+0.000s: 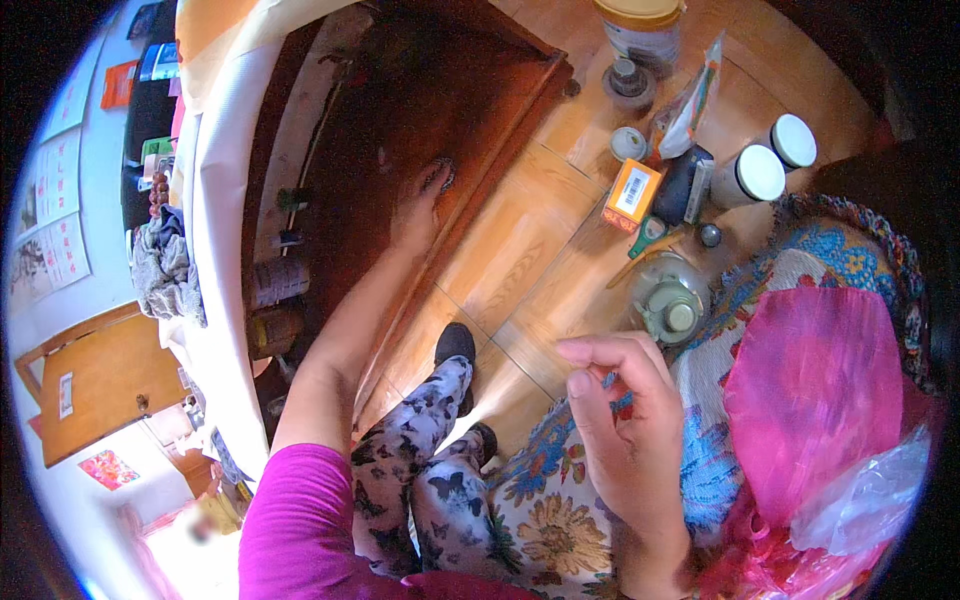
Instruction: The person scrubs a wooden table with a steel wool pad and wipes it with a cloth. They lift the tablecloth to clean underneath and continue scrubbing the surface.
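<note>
My left arm reaches far into a dark red-brown wooden cabinet (400, 110). Down on its board, the fingers of my left hand (425, 205) curl around a small, dark greyish thing (447, 176), too blurred to name. In front of me my right hand (632, 415) is raised over the flowered seat cover (560, 530). Its fingers are loosely bent, thumb and forefinger apart, and nothing shows between them. Nearest to that hand, on the floor, stands a clear glass jar (672, 297) with a pale green top.
Along the floor to the right are an orange box (631, 193), green-handled scissors (648, 236), white-lidded jars (760, 173), a small dark-capped jar (628, 83) and a large tub (640, 28). Pink plastic bags (812, 390) lie at my right. White cloth (222, 150) hangs left of the cabinet.
</note>
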`<state>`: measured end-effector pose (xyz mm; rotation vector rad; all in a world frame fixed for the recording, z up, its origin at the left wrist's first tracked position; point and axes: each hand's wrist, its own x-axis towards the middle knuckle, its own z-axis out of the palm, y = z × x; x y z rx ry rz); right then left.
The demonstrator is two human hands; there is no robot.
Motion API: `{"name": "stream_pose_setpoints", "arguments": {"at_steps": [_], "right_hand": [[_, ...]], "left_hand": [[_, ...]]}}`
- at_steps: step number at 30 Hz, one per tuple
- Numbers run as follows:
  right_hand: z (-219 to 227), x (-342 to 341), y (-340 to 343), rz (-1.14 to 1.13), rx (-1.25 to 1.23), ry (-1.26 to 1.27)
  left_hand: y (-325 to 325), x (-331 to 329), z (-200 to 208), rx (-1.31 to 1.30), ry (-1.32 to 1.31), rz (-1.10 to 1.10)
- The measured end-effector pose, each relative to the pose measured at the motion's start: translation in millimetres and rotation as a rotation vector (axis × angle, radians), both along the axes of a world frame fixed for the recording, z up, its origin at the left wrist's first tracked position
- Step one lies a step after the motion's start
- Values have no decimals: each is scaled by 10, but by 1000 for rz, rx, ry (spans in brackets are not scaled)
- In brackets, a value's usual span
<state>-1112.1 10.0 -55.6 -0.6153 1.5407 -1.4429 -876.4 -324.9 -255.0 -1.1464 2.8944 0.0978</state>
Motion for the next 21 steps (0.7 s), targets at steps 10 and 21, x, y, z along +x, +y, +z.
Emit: {"name": "stream_pose_setpoints", "arguments": {"at_steps": [10, 21], "right_hand": [[-80, 29, 18, 54, -33, 60], [-18, -23, -21, 81, -5, -13]], "left_hand": [[-823, -1761, -307, -146, 2, -41], [52, 595, 225, 178, -190, -114]]}}
